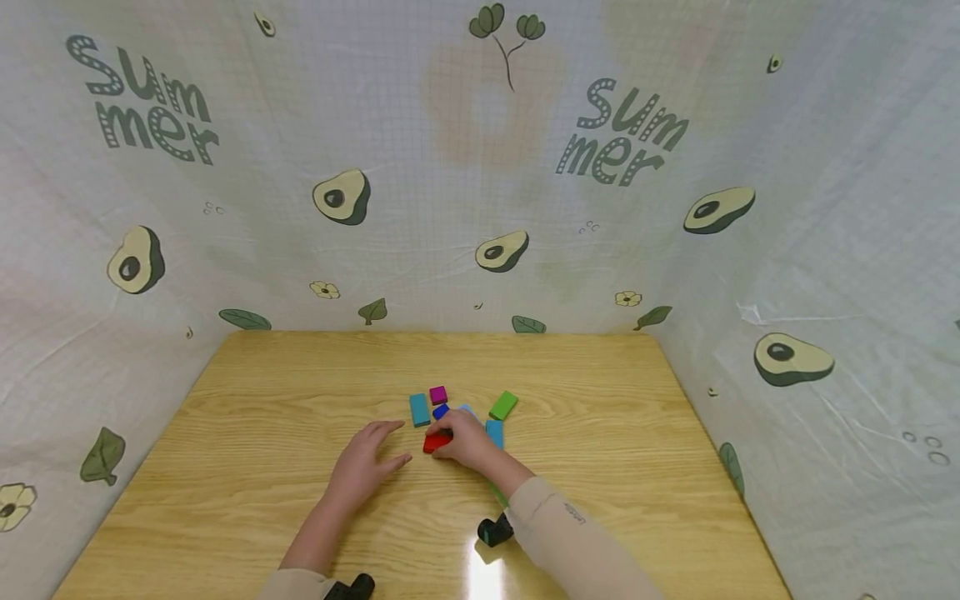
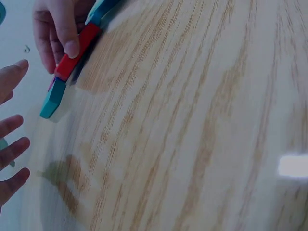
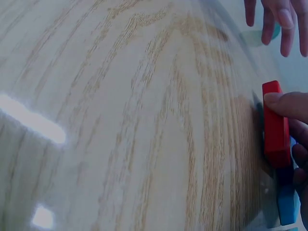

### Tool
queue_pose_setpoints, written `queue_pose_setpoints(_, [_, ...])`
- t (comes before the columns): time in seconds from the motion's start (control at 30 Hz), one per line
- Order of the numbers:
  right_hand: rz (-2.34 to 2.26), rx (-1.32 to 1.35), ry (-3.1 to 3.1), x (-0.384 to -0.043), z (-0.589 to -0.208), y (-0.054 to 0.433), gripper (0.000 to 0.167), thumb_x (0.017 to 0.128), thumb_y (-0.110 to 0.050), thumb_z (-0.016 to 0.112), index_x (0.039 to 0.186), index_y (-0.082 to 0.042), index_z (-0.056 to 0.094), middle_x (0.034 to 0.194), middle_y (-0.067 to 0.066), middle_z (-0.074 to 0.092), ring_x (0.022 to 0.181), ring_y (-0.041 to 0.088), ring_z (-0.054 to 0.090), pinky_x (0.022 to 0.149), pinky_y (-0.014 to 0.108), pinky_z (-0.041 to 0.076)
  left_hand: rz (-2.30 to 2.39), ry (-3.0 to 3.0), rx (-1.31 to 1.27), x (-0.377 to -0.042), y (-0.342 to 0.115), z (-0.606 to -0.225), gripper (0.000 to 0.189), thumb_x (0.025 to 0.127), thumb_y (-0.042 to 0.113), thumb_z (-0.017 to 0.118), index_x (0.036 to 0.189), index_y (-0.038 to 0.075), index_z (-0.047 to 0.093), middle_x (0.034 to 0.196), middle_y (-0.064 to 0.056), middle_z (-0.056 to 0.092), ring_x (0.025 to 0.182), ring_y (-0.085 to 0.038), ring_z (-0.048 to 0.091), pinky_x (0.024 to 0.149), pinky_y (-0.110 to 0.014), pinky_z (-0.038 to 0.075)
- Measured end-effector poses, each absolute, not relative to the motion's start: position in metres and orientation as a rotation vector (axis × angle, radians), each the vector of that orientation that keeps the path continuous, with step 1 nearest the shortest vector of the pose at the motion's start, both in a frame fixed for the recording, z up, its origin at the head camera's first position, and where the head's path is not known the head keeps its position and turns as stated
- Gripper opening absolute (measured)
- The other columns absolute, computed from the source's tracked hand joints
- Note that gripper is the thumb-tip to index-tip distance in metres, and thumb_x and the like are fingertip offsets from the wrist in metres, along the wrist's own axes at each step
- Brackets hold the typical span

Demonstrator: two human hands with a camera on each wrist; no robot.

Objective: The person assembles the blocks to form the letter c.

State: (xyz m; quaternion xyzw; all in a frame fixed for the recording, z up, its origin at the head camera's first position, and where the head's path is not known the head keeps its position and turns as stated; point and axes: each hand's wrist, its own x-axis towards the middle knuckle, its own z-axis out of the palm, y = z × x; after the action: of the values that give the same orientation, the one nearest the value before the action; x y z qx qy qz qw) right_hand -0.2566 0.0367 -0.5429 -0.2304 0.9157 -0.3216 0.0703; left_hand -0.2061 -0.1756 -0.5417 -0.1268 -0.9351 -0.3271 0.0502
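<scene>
My right hand pinches a red block between thumb and fingers, over the middle of the wooden table. In the right wrist view the thumb lies on the near face of the red block. My left hand hovers to the left with its fingers spread, holding nothing. Just beyond the red block are a teal block, a small magenta block and a small dark blue block. A light blue block is partly hidden behind the right hand.
A green block and a blue block lie to the right of the right hand. Another green piece shows partly under the right forearm. A printed cloth stands around the wooden table at the back and sides.
</scene>
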Motion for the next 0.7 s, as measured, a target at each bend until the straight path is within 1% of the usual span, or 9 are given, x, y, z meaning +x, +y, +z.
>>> queue_pose_setpoints(0.2, [-1.178,-0.662,2.671,-0.254,-0.537,0.045,0.035,0.078,-0.019,0.084,0.111,-0.012,0.075,0.11,0.001,0.067,0.102,0.019,0.055,0.086,0.031,0.048,-1.004,-2.834,-0.392,-0.207,-0.171,-0.544,0.056,0.084,0.029,0.079,0.134,0.012,0.06,0.13,-0.012,0.057,0.122,-0.035,0.051,0.1,-0.055,0.042])
queue_pose_setpoints(0.37, [-1.293,-0.61,2.623,-0.255,-0.533,0.058,0.034,0.079,-0.016,0.083,0.111,-0.01,0.075,0.106,-0.001,0.066,0.102,0.02,0.056,0.088,0.033,0.049,-1.023,-2.825,-0.409,-0.208,-0.163,-0.541,0.057,0.083,0.028,0.079,0.133,0.01,0.06,0.129,-0.012,0.057,0.122,-0.035,0.052,0.1,-0.054,0.042])
queue_pose_setpoints(0.47, [-1.343,-0.58,2.589,-0.257,-0.531,0.068,0.032,0.08,-0.015,0.082,0.111,-0.008,0.074,0.105,-0.002,0.064,0.1,0.019,0.056,0.086,0.033,0.05,-1.035,-2.825,-0.429,-0.209,-0.157,-0.539,0.056,0.083,0.028,0.079,0.133,0.009,0.06,0.13,-0.012,0.057,0.122,-0.034,0.051,0.101,-0.053,0.042])
queue_pose_setpoints(0.57, [-1.352,-0.548,2.591,-0.257,-0.528,0.078,0.031,0.082,-0.015,0.081,0.112,-0.008,0.074,0.106,-0.001,0.063,0.098,0.019,0.056,0.083,0.033,0.051,-1.032,-2.822,-0.46,-0.211,-0.151,-0.538,0.056,0.084,0.029,0.079,0.133,0.011,0.06,0.13,-0.012,0.057,0.122,-0.034,0.051,0.101,-0.052,0.042])
queue_pose_setpoints(0.7, [-1.34,-0.499,2.621,-0.257,-0.524,0.091,0.03,0.082,-0.017,0.08,0.111,-0.011,0.074,0.107,-0.002,0.063,0.098,0.02,0.055,0.081,0.034,0.051,-1.055,-2.809,-0.494,-0.213,-0.141,-0.536,0.056,0.083,0.028,0.079,0.132,0.009,0.06,0.13,-0.012,0.058,0.122,-0.035,0.051,0.102,-0.053,0.041])
